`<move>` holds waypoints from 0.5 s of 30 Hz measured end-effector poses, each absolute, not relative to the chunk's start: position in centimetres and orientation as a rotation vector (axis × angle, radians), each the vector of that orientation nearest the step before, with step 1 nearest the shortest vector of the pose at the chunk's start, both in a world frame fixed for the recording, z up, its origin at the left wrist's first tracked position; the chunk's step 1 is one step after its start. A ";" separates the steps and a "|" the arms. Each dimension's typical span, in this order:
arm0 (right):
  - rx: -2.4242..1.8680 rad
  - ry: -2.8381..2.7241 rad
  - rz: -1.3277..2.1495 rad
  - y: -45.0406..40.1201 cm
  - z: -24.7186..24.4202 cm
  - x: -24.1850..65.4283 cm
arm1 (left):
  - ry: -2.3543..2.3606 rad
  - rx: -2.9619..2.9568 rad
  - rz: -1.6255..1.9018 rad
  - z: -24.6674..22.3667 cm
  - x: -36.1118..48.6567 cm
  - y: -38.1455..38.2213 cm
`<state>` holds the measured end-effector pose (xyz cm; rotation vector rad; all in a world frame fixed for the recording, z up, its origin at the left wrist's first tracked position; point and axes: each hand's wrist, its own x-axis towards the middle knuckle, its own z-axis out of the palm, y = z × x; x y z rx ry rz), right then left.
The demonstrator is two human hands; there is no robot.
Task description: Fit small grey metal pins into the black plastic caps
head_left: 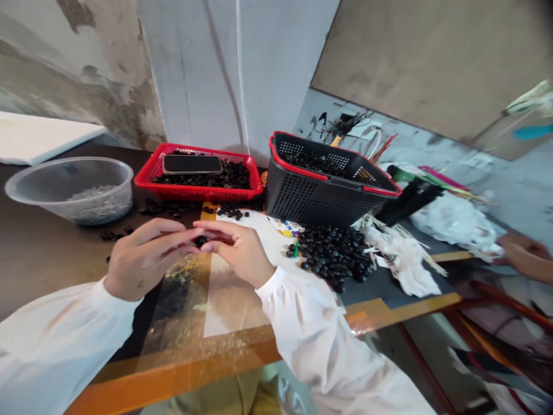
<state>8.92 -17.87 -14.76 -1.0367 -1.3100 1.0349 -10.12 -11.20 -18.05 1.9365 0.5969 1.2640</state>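
Note:
Both my hands meet above the table, fingertips together around one small round black piece (201, 241). My left hand (151, 253) grips it from the left with fingers and thumb. From the right, my right hand (235, 248) pinches the same piece. Behind them a red basket (201, 193) holds many black pieces, with a phone (192, 164) lying on top. A pile of shiny black pieces (337, 253) lies to the right of my right hand. A few loose black pieces (233, 212) sit between my hands and the red basket.
A clear plastic bowl (69, 178) with small pale pieces stands at left. A tall dark basket (324, 193) holds more black pieces. White cloth scraps (406, 265) and a plastic bag (458, 222) lie at right, near another person's hand (525, 253). The table's front edge (185, 380) is orange.

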 end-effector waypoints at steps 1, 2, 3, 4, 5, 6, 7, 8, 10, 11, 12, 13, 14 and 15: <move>-1.080 -1.379 0.922 -18.2 -14.0 9.9 | 0.621 2.026 1.324 -17.7 -10.4 -10.8; -1.151 -1.440 0.787 -18.6 -13.4 11.1 | 0.655 2.136 1.380 -17.4 -10.6 -10.4; -1.255 -1.481 0.636 -19.1 -12.9 12.7 | 0.697 2.233 1.418 -17.1 -10.8 -10.0; -1.380 -1.531 0.482 -19.7 -12.5 14.5 | 0.742 2.308 1.441 -16.8 -11.0 -9.6; -1.528 -1.560 0.313 -20.4 -12.3 16.4 | 0.783 2.350 1.447 -16.7 -11.1 -9.3; -1.694 -1.565 0.142 -21.2 -12.3 18.4 | 0.809 2.360 1.436 -16.7 -11.2 -9.1; -1.839 -1.557 0.012 -21.9 -12.5 20.4 | 0.825 2.371 1.423 -16.7 -11.2 -9.0; -1.945 -1.549 -0.075 -22.7 -12.9 22.3 | 0.831 2.392 1.405 -16.8 -11.1 -8.9; -2.067 -1.564 -0.178 -24.0 -13.8 25.4 | 0.800 2.471 1.335 -17.2 -10.9 -9.0; -2.089 -1.592 -0.210 -24.5 -14.3 26.5 | 0.770 2.516 1.298 -17.4 -10.7 -9.1; -2.102 -1.625 -0.244 -25.0 -14.7 27.4 | 0.730 2.559 1.257 -17.6 -10.5 -9.2; -2.127 -1.650 -0.284 -25.3 -15.0 28.1 | 0.681 2.594 1.213 -17.8 -10.2 -9.3; -2.164 -1.669 -0.320 -25.6 -15.3 28.5 | 0.622 2.620 1.160 -18.1 -10.0 -9.5; -2.203 -1.688 -0.350 -25.7 -15.3 28.7 | 0.563 2.637 1.103 -18.2 -9.7 -9.7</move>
